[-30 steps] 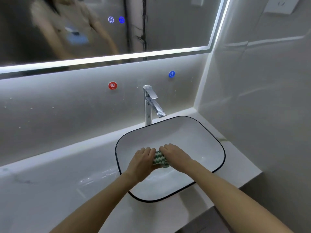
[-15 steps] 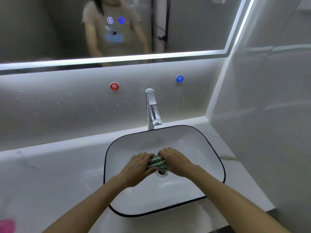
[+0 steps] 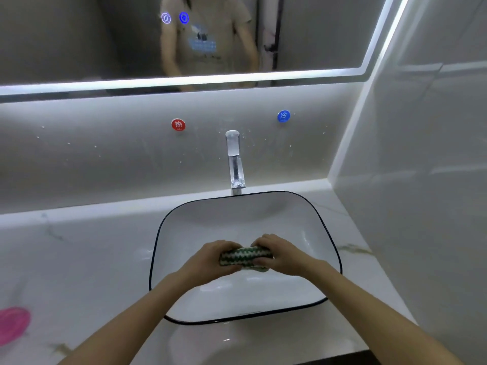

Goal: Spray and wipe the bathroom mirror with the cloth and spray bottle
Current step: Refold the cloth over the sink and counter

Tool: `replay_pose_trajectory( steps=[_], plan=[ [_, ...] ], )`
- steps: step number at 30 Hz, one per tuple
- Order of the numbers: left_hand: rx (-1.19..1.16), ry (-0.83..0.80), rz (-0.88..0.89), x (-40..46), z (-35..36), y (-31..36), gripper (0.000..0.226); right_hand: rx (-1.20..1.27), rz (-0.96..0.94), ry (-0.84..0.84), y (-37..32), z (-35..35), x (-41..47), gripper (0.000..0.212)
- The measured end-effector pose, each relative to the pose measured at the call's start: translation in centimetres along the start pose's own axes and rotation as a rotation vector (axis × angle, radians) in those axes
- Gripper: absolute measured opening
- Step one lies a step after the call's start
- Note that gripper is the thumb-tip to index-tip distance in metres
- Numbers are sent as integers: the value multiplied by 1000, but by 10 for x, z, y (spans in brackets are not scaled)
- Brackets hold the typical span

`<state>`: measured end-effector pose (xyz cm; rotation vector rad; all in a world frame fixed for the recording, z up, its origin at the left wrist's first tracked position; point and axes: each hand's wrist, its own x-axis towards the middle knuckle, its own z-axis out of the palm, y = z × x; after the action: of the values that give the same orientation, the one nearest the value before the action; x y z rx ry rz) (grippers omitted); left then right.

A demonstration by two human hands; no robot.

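Cloth (image 3: 245, 256), green-and-white zigzag and bunched into a roll, sits just below the centre of the frame, held over the white basin (image 3: 303, 222). Left hand (image 3: 208, 262) has its fingers curled round the roll's left end; right hand (image 3: 283, 255) clenches the right end, so only the middle strip shows between them. Both hands hang inside the basin's black rim, with bare bowl around them. Chrome tap (image 3: 234, 162) stands at the far rim. Mirror (image 3: 79, 35) fills the upper frame, its lit lower edge above the red (image 3: 178, 124) and blue (image 3: 283, 116) wall markers. Marble countertop (image 3: 79, 259) spreads left, with a pink object (image 3: 13, 324) at the lower left edge.
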<state>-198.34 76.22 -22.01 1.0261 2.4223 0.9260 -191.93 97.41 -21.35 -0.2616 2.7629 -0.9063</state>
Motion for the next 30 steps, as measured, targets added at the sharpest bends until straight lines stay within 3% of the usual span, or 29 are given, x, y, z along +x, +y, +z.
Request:
replay_pose_trajectory(
  steps=[4,7,11,22,30],
  plan=[
    [-185,-58,-93,-9,-15,-6,37,195,50,48,-4,0,4,18],
    [-385,27,-155,-14,-24,-8,34,371,56,86,-6,-2,8,11],
    [-556,122,-198,-23,-23,-14,37,645,76,145,-14,-2,8,18],
    [-631,196,-207,-36,3,-26,30,833,134,161,-13,17,4,30],
    [-883,225,-319,-37,7,-31,24,958,114,138,-9,22,-3,36]
  ],
)
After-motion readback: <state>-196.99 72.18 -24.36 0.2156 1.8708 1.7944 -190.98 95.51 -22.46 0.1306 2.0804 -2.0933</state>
